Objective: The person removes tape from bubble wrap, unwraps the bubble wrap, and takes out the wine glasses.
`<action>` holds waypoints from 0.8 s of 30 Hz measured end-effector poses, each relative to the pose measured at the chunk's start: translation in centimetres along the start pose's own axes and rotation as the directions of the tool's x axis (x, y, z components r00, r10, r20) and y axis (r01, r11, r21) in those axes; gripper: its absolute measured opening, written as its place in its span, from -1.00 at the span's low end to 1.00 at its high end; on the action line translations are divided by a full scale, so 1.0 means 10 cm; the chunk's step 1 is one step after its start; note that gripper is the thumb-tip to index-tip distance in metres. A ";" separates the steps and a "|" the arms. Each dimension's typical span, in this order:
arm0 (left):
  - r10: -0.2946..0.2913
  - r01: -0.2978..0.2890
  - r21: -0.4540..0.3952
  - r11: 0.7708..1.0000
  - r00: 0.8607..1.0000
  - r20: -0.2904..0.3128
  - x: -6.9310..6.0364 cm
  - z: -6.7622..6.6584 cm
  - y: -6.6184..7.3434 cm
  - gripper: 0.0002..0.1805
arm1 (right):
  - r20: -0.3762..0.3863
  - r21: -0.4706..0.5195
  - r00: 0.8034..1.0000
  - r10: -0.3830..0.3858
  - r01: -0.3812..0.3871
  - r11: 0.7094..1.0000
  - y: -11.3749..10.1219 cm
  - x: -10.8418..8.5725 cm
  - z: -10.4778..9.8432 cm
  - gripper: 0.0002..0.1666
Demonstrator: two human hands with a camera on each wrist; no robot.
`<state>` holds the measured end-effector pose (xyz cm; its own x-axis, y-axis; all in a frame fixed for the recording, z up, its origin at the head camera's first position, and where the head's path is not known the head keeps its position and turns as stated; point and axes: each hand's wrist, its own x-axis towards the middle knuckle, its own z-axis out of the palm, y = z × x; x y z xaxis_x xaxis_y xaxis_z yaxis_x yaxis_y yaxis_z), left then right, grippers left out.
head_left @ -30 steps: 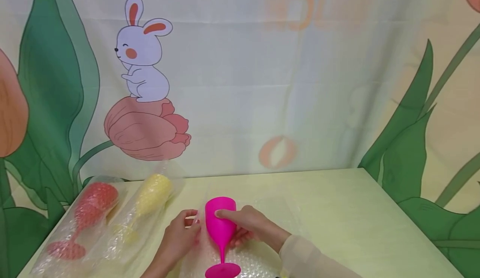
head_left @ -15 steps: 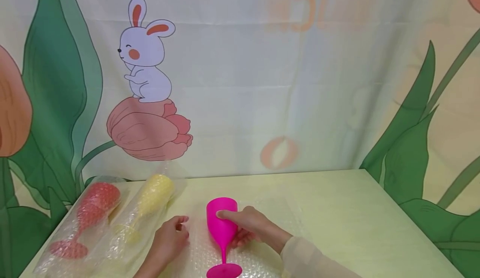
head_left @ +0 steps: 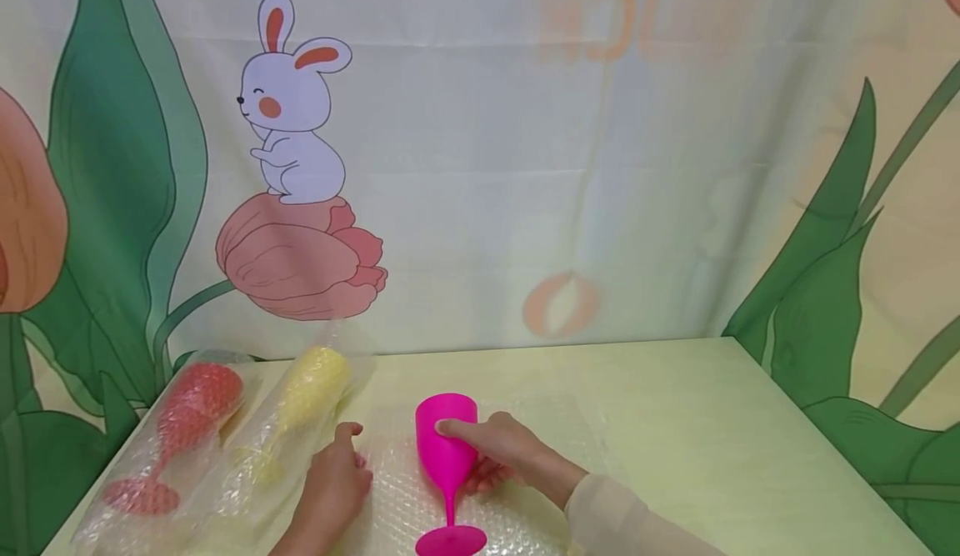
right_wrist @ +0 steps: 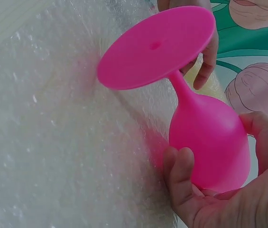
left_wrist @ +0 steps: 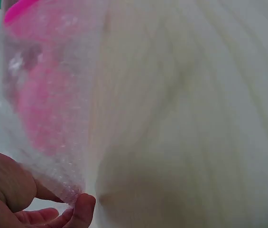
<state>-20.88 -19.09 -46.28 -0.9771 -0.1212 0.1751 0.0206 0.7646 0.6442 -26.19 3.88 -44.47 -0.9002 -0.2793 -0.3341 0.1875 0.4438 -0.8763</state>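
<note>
A bright pink plastic goblet (head_left: 450, 456) is held by its bowl in my right hand (head_left: 513, 449), thumb on the near side and fingers around behind. Its foot points toward me. Beneath it a sheet of bubble wrap (head_left: 393, 464) is spread on the table. My left hand (head_left: 333, 481) is at the sheet's left side. In the left wrist view, the thumb and fingers (left_wrist: 82, 209) pinch the edge of the bubble wrap, and the pink goblet shows blurred through it. The right wrist view shows the goblet's round foot (right_wrist: 157, 50) and stem above the wrap.
Two goblets in bubble wrap lie on the left of the pale table (head_left: 697, 448): a red one (head_left: 198, 402) and a yellow one (head_left: 315, 385). Behind the table hangs a printed curtain (head_left: 465, 206) with a rabbit and tulips.
My left hand has moved left and away from the goblet, and the bubble wrap's left side has spread out with it. The right hand keeps holding the goblet in nearly the same place.
</note>
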 end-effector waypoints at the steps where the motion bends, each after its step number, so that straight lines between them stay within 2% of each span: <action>1: 0.004 -0.004 0.022 1.000 1.000 0.004 0.00 0.01 0.01 -0.45 | -0.002 -0.002 1.000 0.002 -0.002 1.000 0.00 0.00 0.00 -0.29; 5: -0.022 0.019 0.086 0.996 0.999 0.025 -0.02 0.04 0.07 -0.48 | -0.004 0.003 1.000 0.005 -0.005 1.000 0.01 -0.01 0.00 -0.29; 8: -0.030 0.028 0.131 0.991 0.999 0.013 -0.05 0.05 0.10 -0.46 | -0.003 0.008 1.000 0.005 -0.005 1.000 0.02 -0.01 -0.01 -0.29; 11: 0.040 -0.036 0.195 0.980 0.999 -0.019 -0.08 0.05 0.09 -0.52 | -0.001 0.007 1.000 0.000 0.000 1.000 0.01 0.00 0.00 -0.29; 14: 0.122 -0.114 0.255 0.960 0.992 -0.014 -0.09 0.05 0.07 -0.65 | 0.006 0.009 1.000 -0.007 0.007 1.000 0.01 0.01 0.00 -0.29; 18: 0.169 -0.182 0.280 0.942 0.983 0.070 -0.06 0.07 0.05 -0.77 | 0.012 0.011 1.000 -0.007 0.007 1.000 0.01 0.01 0.00 -0.29; 22: 0.200 -0.244 0.302 0.922 0.965 0.168 -0.02 0.08 0.07 -0.79 | 0.010 0.016 1.000 -0.006 0.006 1.000 0.01 0.00 -0.01 -0.29; 24: 0.198 -0.257 0.287 0.923 0.956 0.217 0.00 0.06 0.09 -0.81 | 0.010 0.019 1.000 -0.006 0.006 1.000 0.01 0.00 -0.01 -0.29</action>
<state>-20.96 -18.04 -46.18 -0.9758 0.1731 0.1337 0.2089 0.9184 0.3358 -26.27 4.01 -44.49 -0.8975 -0.2902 -0.3320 0.1895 0.4260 -0.8846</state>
